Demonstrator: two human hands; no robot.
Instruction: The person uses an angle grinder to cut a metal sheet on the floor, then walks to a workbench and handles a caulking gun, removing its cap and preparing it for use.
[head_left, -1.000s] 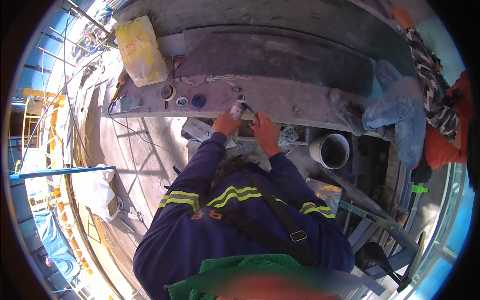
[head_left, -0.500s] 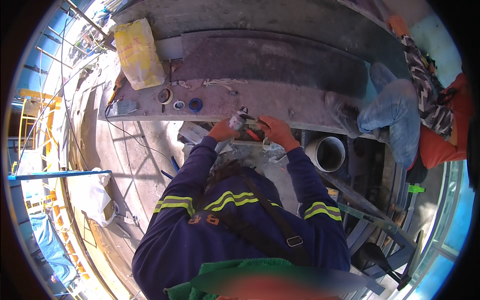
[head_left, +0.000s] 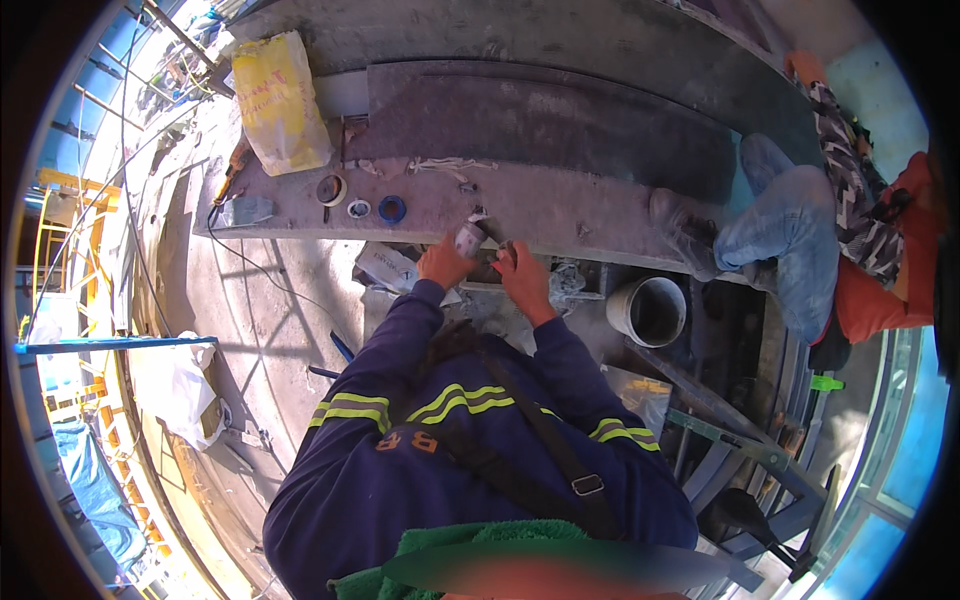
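Note:
My left hand (head_left: pixel 445 264) is wrapped around a small pale canister (head_left: pixel 467 240) held upright in front of the ledge. Dark and whitish material shows at the canister's top. Close beside it, my right hand (head_left: pixel 526 284) is closed on a slim dark tool (head_left: pixel 491 243) whose tip points toward the canister; its exact kind is not clear. On the ledge beyond lie a blue tape roll (head_left: pixel 391 209), a small white ring-shaped roll (head_left: pixel 358 209) and a brown-and-white roll (head_left: pixel 331 190).
A yellow-and-white sack (head_left: pixel 280 105) and an orange-handled corded tool (head_left: pixel 236 168) lie on the ledge (head_left: pixel 560 205) at left. Below it at right stands a white bucket (head_left: pixel 622 310). Another person's legs (head_left: pixel 780 225) rest on the ledge at right. Metal bars (head_left: pixel 735 430) lie lower right.
My right hand has moved left and toward my body, drawing the dark tool lower beside the canister. My left hand and the canister have shifted slightly.

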